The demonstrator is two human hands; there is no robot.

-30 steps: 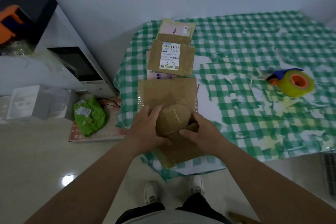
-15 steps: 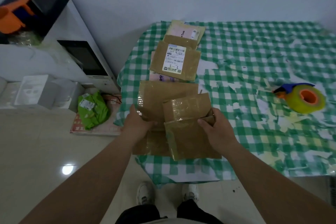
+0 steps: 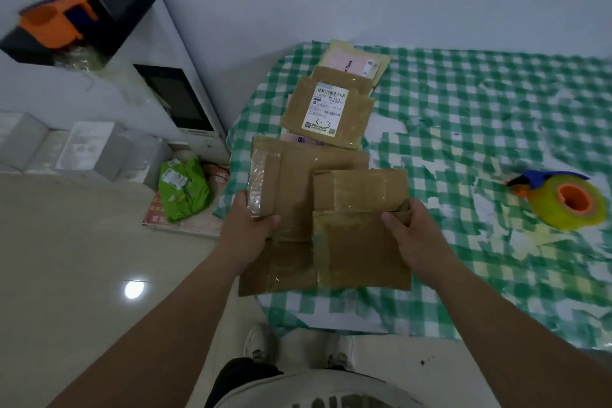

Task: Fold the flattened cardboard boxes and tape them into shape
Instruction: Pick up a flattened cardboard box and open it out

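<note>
Pinching the right edge of a small flattened cardboard box (image 3: 361, 235), the right hand (image 3: 409, 228) is seen with fingers clamped on it. A larger flattened cardboard box (image 3: 298, 195) beneath is gripped at its left edge by the left hand (image 3: 246, 228), fingers curled round it. Tape dispenser (image 3: 563, 200) is lying well right of the fingers on the tabletop (image 3: 463, 103).

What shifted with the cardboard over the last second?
The hands parted: the right hand pulled the small flattened cardboard box rightward, while the left hand gripped the larger flattened cardboard box at its left edge. The yellow-green tape dispenser stayed put.
</note>
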